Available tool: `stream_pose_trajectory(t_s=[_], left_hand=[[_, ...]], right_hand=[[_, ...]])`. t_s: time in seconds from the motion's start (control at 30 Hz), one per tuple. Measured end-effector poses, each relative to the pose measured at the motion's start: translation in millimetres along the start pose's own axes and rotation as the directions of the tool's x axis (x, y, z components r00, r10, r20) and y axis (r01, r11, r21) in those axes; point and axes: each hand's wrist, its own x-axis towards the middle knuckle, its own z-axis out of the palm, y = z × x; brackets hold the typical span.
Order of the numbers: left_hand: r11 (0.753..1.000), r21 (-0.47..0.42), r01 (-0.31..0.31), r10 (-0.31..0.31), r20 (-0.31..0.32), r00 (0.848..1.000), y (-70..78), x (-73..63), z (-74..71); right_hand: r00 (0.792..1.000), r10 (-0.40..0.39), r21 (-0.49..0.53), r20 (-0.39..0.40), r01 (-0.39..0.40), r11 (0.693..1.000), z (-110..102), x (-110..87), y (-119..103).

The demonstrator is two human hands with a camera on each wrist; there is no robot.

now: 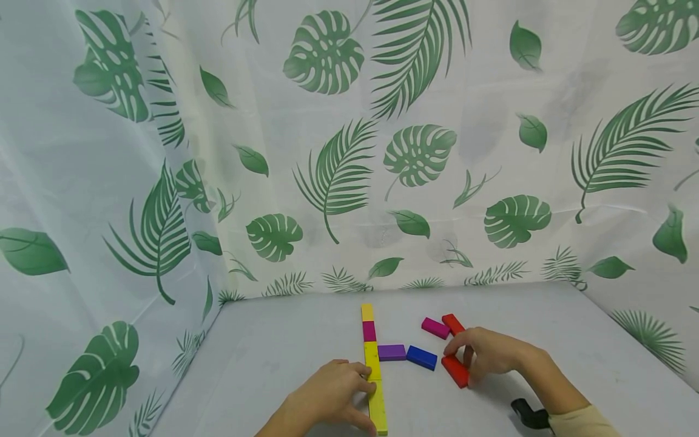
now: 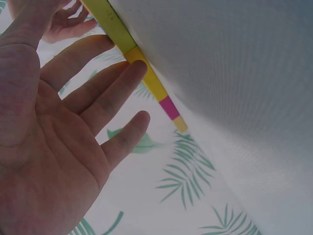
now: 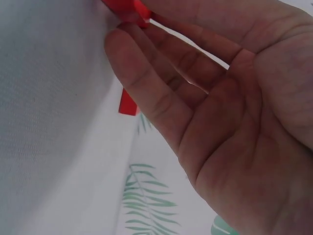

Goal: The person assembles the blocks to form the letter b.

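A straight row of yellow blocks (image 1: pixel 377 405) with one magenta block (image 1: pixel 369 331) in it runs away from me on the table. My left hand (image 1: pixel 335 393) lies along the row's left side, fingers loosely extended and fingertips touching the yellow blocks. The left wrist view shows its palm and the fingers (image 2: pixel 115 100) against the row. My right hand (image 1: pixel 494 352) pinches a near red block (image 1: pixel 454 371) between thumb and fingertips. In the right wrist view part of that red block (image 3: pixel 122 7) shows at the fingertips; the rest is hidden.
A purple block (image 1: pixel 392 352) abuts the row's right side, with a blue block (image 1: pixel 422 358) slightly angled beside it. Another magenta block (image 1: pixel 435 328) and a far red block (image 1: pixel 452 323) lie behind. A leaf-patterned sheet (image 1: pixel 415 255) walls the table's back and sides.
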Motion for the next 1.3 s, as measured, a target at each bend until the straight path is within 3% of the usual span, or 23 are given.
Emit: stream_pose_trajectory(t_s=[0.47,0.77,1.3], left_hand=[[1.000,-0.015,0.008,-0.008,0.005,1.000,0.2,-0.4,0.1],[1.000,-0.002,0.002,-0.002,0.004,1.000,0.5,-0.3,-0.2],[1.000,0.004,0.001,-0.001,-0.001,1.000,0.9,-0.9,-0.8]], right_hand=[[0.999,-0.050,-0.022,0.008,0.050,0.999,4,0.6,-3],[0.999,0.010,-0.029,0.030,-0.009,1.000,7,0.6,-9],[0.999,0.013,-0.021,0.042,-0.012,1.000,10,1.0,-16]])
